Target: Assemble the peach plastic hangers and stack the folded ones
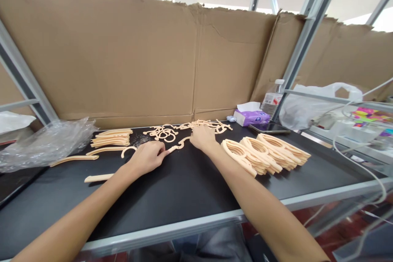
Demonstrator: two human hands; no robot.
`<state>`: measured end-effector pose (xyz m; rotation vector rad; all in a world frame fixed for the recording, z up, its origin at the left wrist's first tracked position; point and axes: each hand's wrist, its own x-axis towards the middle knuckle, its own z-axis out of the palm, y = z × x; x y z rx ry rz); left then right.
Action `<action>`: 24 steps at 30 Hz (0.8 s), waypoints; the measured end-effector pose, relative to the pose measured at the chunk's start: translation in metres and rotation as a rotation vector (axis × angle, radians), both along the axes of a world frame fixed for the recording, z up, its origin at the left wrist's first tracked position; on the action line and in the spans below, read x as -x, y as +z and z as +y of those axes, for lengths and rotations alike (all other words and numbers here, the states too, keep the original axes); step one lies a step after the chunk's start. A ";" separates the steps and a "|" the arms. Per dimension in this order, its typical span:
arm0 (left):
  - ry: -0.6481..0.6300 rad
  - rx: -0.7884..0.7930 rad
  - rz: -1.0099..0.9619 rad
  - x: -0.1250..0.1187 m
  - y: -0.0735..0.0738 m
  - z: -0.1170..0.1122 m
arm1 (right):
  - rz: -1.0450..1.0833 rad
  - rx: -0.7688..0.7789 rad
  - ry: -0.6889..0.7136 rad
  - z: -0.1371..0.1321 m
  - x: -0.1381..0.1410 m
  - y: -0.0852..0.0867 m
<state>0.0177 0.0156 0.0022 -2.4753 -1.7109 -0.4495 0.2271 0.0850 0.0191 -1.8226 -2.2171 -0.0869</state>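
My left hand rests on the black table with its fingers pinched on one end of a curved peach plastic piece. My right hand lies just beyond the other end of that piece, palm down, fingers curled onto a loose heap of peach plastic scraps. Right of my right forearm stand rows of stacked peach ring-shaped parts. A neat stack of curved strips lies to the left, with single strips near it.
A crumpled clear plastic bag lies at the left. A cardboard wall closes the back. A purple tissue pack, a water bottle, a phone and a white bag sit at the right.
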 end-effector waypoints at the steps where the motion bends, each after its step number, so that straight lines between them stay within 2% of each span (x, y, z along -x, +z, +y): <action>1: 0.001 0.001 -0.003 0.000 0.000 0.000 | -0.006 -0.026 0.009 0.000 0.000 0.001; 5: 0.004 0.000 -0.012 -0.001 0.000 0.000 | -0.011 -0.123 0.038 0.000 0.000 0.006; 9: -0.009 0.000 -0.022 0.000 -0.001 -0.001 | -0.003 -0.135 0.017 -0.001 0.000 0.008; 12: -0.011 0.001 -0.023 0.000 -0.001 -0.001 | -0.025 -0.078 -0.004 -0.001 -0.001 0.004; 17: -0.012 0.007 -0.030 0.000 0.000 -0.001 | -0.071 0.112 -0.024 -0.001 -0.002 0.000; 24: -0.017 0.001 -0.030 -0.001 0.000 -0.001 | -0.098 0.073 -0.011 0.000 -0.003 0.002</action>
